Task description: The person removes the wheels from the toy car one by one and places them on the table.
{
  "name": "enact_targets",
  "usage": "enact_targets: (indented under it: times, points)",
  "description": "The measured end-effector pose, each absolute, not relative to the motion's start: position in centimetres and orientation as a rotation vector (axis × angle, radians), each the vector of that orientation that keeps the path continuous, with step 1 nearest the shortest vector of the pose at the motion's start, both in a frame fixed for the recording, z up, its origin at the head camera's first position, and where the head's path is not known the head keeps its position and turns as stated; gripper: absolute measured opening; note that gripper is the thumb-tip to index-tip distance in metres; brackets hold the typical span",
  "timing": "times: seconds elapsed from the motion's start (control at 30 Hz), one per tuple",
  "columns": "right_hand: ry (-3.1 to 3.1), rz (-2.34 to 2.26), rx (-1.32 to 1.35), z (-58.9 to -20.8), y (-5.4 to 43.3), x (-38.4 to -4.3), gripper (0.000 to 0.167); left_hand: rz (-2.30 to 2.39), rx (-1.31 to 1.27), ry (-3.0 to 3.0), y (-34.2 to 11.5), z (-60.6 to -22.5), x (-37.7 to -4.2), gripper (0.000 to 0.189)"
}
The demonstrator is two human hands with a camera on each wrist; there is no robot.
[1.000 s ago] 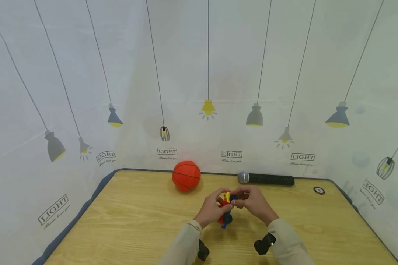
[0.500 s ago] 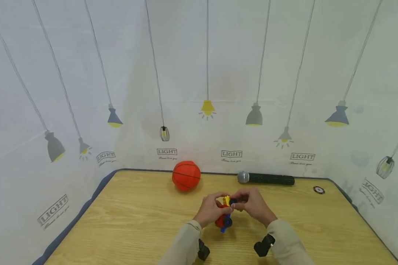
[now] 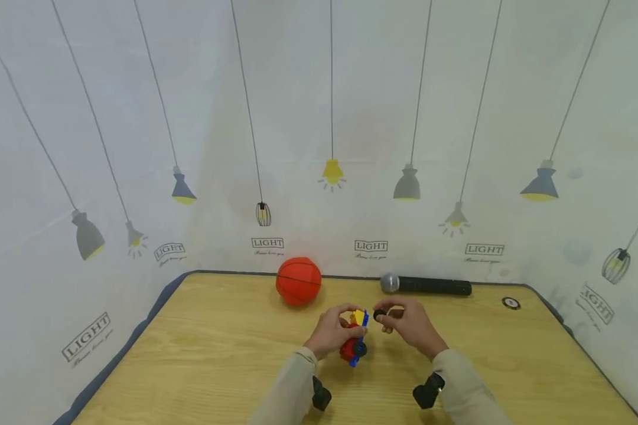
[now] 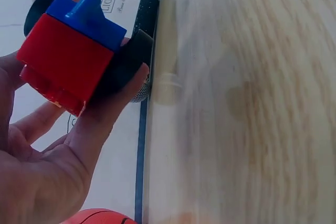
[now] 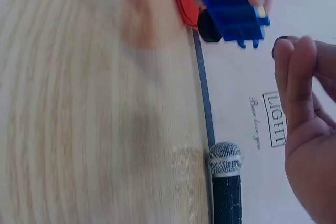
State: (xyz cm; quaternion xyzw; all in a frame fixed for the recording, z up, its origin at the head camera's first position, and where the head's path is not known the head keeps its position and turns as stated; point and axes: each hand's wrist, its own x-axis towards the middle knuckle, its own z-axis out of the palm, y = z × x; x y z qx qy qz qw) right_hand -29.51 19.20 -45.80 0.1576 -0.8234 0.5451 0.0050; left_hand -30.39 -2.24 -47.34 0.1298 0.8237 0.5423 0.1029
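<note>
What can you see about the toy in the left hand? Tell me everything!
The toy looks like shiny plastic: a red block with studs, a yellow part at the far end, a blue part with little prongs, and dark wheels. It's tilted, held up off the table, gripped by the left hand. The right hand is near but doesn't touch it.

So both arms [image 3: 288,391] are reaching forward, left hand [image 3: 325,332] curled in a grip, right hand [image 3: 412,326] pinching near it, small gap between the two.
</note>
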Motion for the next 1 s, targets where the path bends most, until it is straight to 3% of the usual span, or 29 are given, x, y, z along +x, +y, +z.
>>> enact_targets:
  times: [0.37,0.63,1.0]
  points:
    - [-2.602,1.886,0.145,-47.0,19.3,-31.2,0.028,1.697,0.351,2.395,-3.2,-46.8,-30.3,0.045]
    - [-2.673,1.763,-0.117,-48.8,18.9,-33.4,0.023,1.725,0.359,2.362,-3.7,-46.9,-30.1,0.043]
    - [-2.659,1.697,-0.257,-50.1,18.6,-34.6,0.022,1.712,0.367,2.363,-4.0,-46.8,-30.3,0.042]
